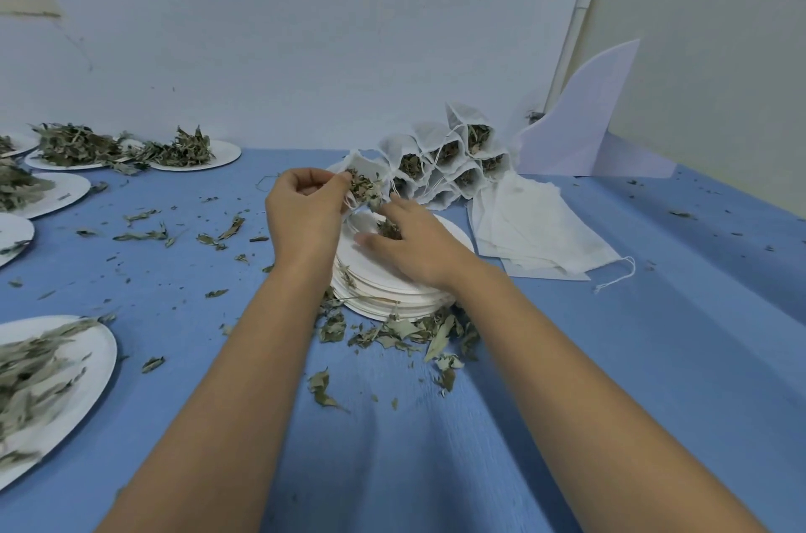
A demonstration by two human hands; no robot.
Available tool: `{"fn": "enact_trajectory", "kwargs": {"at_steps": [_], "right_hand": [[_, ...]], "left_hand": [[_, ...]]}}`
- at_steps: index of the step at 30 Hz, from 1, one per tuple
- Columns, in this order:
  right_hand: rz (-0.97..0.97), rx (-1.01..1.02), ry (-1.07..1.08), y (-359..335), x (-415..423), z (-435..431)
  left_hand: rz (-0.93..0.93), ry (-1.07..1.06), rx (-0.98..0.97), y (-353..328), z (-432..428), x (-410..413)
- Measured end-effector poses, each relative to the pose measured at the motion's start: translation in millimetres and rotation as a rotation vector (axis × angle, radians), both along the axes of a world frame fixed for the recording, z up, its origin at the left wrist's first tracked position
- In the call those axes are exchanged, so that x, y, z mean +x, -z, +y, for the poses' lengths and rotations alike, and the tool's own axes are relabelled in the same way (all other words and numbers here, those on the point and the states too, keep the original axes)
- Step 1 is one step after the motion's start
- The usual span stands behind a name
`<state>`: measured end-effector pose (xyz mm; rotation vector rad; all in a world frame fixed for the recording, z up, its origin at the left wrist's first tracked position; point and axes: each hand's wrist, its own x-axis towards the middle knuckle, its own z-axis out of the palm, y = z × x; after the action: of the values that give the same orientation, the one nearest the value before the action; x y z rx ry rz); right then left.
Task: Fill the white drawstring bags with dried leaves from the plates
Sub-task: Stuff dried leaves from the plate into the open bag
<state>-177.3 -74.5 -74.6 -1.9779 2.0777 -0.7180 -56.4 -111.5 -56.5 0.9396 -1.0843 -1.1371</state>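
Observation:
My left hand (305, 209) pinches the rim of a white drawstring bag (364, 177), holding its mouth open above a stack of white plates (392, 292). Dried leaves show in the bag's mouth. My right hand (410, 244) reaches over the top plate with its fingers curled round a small clump of dried leaves (388, 229), just below the bag. Several filled bags (449, 157) are piled behind, their open ends facing me. Flat empty bags (536, 227) lie to the right of the stack.
Plates heaped with dried leaves (183, 150) line the far left, and another plate (56, 375) sits near left. Loose leaves (401, 331) are scattered on the blue tablecloth (610, 358). A white curved board (584, 126) leans at the back right against the wall.

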Motion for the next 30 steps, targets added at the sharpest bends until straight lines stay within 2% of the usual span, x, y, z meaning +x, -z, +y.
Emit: {"fn": "enact_trajectory", "kwargs": {"at_steps": [3,7,12,14,18,21,26,30], "right_hand": [[0.105,0.048,-0.018,3,1,-7],[0.078,-0.052,0.046,5,1,-13],[0.127,-0.049,0.129,3,1,-18],[0.075,-0.103,0.148,0,3,-11],[-0.054,-0.168,-0.066,-11,6,13],[0.038,-0.069,-0.221,-15,11,28],[0.187,-0.005,-0.289,-13,16,31],[0.173,-0.067,-0.281,-10,18,31]], "left_hand": [[0.021,-0.003,0.004,0,0,1],[0.053,0.002,0.016,-1,0,2],[0.057,0.01,0.026,-1,1,2],[0.057,0.004,0.029,-1,1,2],[0.076,-0.024,0.033,-3,-2,5],[0.089,-0.024,0.034,-4,-1,5],[0.092,-0.018,0.038,-3,2,4],[0.103,-0.018,0.037,-4,1,4]]}}
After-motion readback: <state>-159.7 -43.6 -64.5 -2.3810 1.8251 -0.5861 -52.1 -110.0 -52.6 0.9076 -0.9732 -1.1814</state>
